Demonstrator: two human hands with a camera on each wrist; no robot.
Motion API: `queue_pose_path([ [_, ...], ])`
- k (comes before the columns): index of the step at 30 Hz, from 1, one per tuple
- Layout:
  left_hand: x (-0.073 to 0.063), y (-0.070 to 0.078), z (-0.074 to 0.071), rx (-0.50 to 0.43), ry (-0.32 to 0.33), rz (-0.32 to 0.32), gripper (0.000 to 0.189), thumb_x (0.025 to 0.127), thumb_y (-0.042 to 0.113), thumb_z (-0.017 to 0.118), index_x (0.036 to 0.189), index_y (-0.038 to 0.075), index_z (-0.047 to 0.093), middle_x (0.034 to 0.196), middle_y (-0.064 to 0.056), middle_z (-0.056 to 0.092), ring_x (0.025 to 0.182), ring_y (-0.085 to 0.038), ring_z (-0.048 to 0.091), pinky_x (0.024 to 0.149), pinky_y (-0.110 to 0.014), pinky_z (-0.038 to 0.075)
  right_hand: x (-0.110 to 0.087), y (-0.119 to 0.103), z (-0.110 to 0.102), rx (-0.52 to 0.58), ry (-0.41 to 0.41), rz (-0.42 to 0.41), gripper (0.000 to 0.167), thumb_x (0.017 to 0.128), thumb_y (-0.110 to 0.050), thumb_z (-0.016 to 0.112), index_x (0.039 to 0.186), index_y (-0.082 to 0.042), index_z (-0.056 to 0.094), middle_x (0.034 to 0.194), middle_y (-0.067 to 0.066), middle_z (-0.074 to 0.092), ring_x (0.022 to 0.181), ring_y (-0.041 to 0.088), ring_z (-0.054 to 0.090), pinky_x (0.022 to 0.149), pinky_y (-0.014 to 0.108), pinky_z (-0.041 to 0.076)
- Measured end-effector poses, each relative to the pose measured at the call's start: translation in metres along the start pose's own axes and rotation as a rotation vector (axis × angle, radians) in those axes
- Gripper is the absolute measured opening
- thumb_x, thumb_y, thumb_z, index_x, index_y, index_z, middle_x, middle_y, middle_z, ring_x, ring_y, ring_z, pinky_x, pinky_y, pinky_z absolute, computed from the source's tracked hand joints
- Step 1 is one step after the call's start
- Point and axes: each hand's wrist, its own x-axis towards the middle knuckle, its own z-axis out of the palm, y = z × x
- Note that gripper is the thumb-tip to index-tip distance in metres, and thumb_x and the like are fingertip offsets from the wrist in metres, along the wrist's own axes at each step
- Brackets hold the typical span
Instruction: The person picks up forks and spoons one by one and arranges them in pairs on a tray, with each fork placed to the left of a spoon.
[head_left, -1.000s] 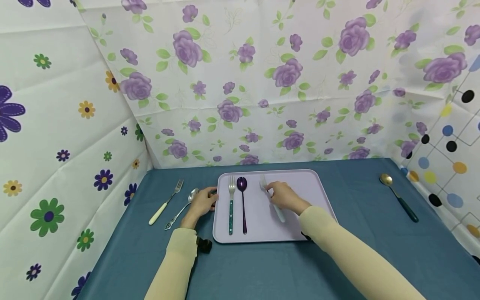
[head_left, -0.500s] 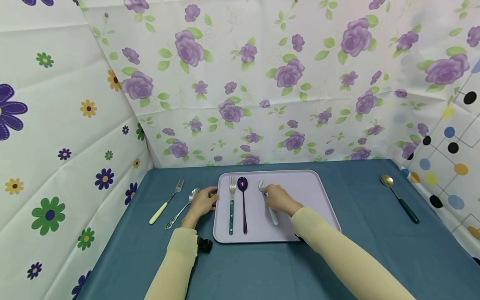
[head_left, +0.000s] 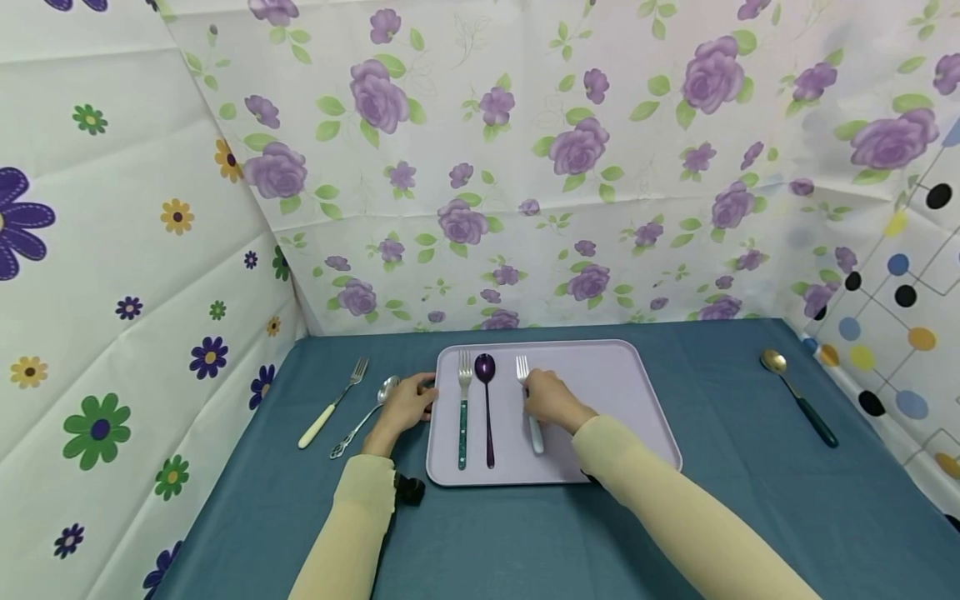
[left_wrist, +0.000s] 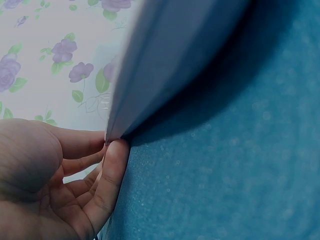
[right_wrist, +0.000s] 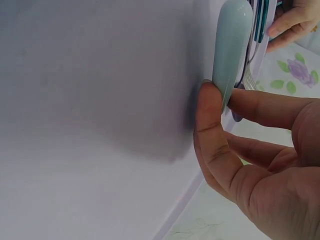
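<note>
A lilac tray (head_left: pixel 611 392) lies on the blue cloth. At its left edge my left hand (head_left: pixel 407 406) grips the rim, thumb and fingertip meeting there in the left wrist view. Over the middle of the tray, my right hand (head_left: pixel 553 398) pinches a fork with a pale blue handle (head_left: pixel 536 435) between thumb and fingers. Its tines point away from me, and the hand hides its middle. Left of it, a fork with a dark green handle (head_left: pixel 462 425) and a dark purple spoon (head_left: pixel 489 417) lie side by side on the tray.
Left of the tray lie a fork with a cream handle (head_left: pixel 318 425) and a silver spoon with an ornate handle (head_left: pixel 352 435), partly behind my left hand. A gold spoon with a green handle (head_left: pixel 806 408) lies far right. Patterned cloth walls (head_left: pixel 487 167) surround the table.
My right hand has shifted slightly left with the pale blue fork, which has turned from a slant to nearly parallel with the spoon. My left hand stays at the tray's rim.
</note>
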Motion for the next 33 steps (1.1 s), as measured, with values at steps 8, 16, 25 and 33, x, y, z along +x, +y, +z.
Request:
queue_pose_path([
  [8,-0.0002,-0.0006,0.0002,-0.011,0.001,0.004,0.043,0.106,0.01,0.057,0.147,-0.003,0.055,0.095,-0.014,0.065,0.075,-0.017,0.066,0.065,-0.028,0.059,-0.0012,-0.001,0.0055,0.008,0.012,0.009,0.023,0.083,0.016,0.061,0.07,-0.003,0.055,0.073,0.013,0.061,0.054,0.019,0.062,0.047,0.026,0.054],
  [16,-0.0003,0.0009,-0.0001,-0.007,-0.005,-0.01,0.043,0.107,0.012,0.058,0.148,-0.001,0.055,0.1,-0.015,0.066,0.078,-0.018,0.066,0.067,-0.029,0.06,-0.0032,-0.0045,0.0083,-0.002,0.023,0.013,0.018,0.083,0.015,0.064,0.073,0.0,0.059,0.072,0.014,0.062,0.05,0.02,0.064,0.046,0.026,0.055],
  [25,-0.0003,0.002,-0.0006,-0.003,-0.005,-0.016,0.044,0.106,0.012,0.058,0.148,-0.001,0.054,0.1,-0.015,0.066,0.079,-0.018,0.067,0.068,-0.029,0.06,-0.0054,-0.0074,0.0092,-0.042,0.034,0.001,0.015,0.082,0.014,0.065,0.076,0.001,0.063,0.073,0.014,0.064,0.049,0.02,0.064,0.045,0.025,0.053],
  [33,-0.0007,0.0026,-0.0004,0.007,-0.003,-0.017,0.043,0.107,0.012,0.058,0.148,-0.001,0.054,0.099,-0.015,0.065,0.079,-0.019,0.066,0.068,-0.029,0.06,-0.004,-0.0062,0.0097,-0.026,0.025,0.022,0.013,0.083,0.014,0.065,0.079,0.002,0.064,0.076,0.015,0.064,0.05,0.02,0.064,0.046,0.026,0.054],
])
